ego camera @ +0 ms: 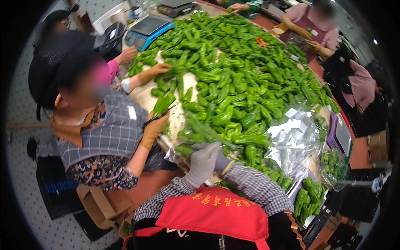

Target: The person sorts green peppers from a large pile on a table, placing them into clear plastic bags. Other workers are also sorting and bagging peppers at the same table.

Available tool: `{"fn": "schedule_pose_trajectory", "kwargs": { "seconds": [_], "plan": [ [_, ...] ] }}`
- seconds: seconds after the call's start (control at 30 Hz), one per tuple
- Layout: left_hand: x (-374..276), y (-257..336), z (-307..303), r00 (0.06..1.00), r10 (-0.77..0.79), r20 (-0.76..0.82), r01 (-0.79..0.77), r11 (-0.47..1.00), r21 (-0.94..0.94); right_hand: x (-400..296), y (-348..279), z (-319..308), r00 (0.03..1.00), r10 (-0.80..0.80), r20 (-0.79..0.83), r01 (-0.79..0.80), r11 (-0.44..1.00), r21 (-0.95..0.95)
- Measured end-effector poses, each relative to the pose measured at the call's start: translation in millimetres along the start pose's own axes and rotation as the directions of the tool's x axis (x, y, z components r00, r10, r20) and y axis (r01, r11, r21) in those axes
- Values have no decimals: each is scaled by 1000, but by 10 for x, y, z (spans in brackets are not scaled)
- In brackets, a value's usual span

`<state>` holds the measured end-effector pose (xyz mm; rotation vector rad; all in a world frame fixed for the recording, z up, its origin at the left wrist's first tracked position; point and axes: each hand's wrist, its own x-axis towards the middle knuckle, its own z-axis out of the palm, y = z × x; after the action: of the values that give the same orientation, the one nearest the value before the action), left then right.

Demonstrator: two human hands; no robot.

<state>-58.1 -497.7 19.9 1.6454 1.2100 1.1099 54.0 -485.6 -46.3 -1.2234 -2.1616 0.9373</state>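
Both my hands wear grey gloves and meet at the gathered end of a clear plastic bag (200, 129) with green peppers inside. My left hand (201, 165) closes on the bag's end, its fingertips crossing over my right hand (221, 162). The right hand also grips there, partly hidden behind the left. Beyond the bag, a large heap of green peppers (240, 84) covers much of the table (190, 82). To my right lies a stack of clear plastic bags (292, 129) with white labels, on top of peppers.
A co-worker at left holds black scissors (159, 115) and peppers close to my bag. A blue scale (148, 29) stands at the far left, a purple scale (339, 134) at right. Loose peppers (309, 200) sit on a tray by my right elbow. Cardboard boxes (104, 204) stand on the floor.
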Motion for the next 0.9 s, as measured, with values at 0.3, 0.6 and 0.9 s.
{"fn": "schedule_pose_trajectory", "kwargs": {
  "seconds": [0.3, 0.6, 0.9],
  "plan": [
    [143, -99, -38, 981, -190, 42, 192, 980, -53, 38, 464, 332, 996, -84, 27, 86, 992, -91],
    [260, -756, 252, 916, -349, 200, 360, 933, -18, -320, 323, -1778, 844, 392, -365, -353, 920, 173],
    [310, -773, 247, 853, -441, 280, 453, 891, 22, 169, 1931, -2819, 530, 603, -596, -832, 506, -228]
  ]
}}
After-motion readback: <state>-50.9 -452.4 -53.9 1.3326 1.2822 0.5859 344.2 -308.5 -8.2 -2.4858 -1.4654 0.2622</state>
